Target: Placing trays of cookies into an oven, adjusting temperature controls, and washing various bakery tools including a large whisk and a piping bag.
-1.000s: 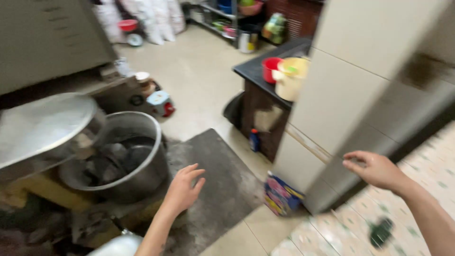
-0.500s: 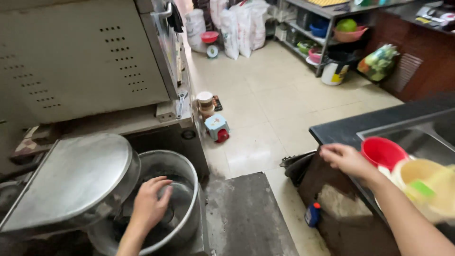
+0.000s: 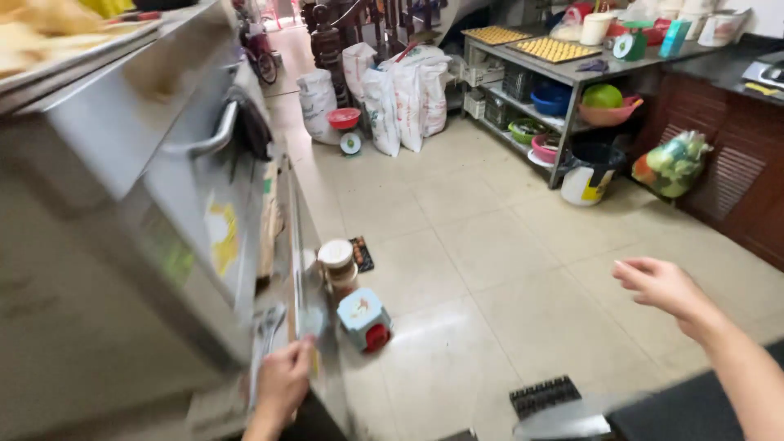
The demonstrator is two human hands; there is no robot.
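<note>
My left hand [image 3: 282, 382] is low at the left, fingers loosely curled, resting by the lower edge of a large grey metal cabinet [image 3: 122, 220] with a bar handle [image 3: 208, 139]; it holds nothing. My right hand [image 3: 660, 287] hangs open in the air above the tiled floor [image 3: 506, 269], fingers spread, touching nothing. On the floor between them lie a small light-blue box with a red wheel [image 3: 365, 319] and a round lidded tub [image 3: 336, 260].
White sacks [image 3: 400, 94] lean at the back beside a red bowl [image 3: 343, 118]. A metal shelf rack [image 3: 563, 90] carries trays and coloured bowls, with a bucket [image 3: 590, 173] beneath. A dark wooden counter [image 3: 719, 155] runs on the right. A floor drain grate [image 3: 543, 395] lies near.
The view has swung up from the metal pot and dark counter to the open floor. My left hand left the pot for the cabinet's edge; my right hand came off the counter.
</note>
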